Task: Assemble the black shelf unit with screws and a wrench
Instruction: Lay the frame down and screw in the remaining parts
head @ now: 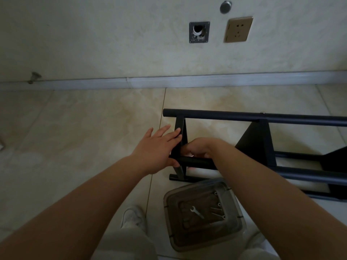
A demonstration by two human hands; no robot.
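Your left hand [156, 147] lies flat, fingers straight, against the black shelf unit's [262, 119] end bracket. Your right hand [199, 148] curls in a narrow grip, apparently around its tube. The unit lies on the floor, long axis running left-right.

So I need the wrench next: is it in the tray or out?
In: the wrench lies inside the tray.

Matt black metal shelf unit [244, 117]; glossy floor tiles [84, 128].

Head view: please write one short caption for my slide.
Left hand steadies the black shelf unit lying on the floor; right hand works at its end; wrench waits in the container.
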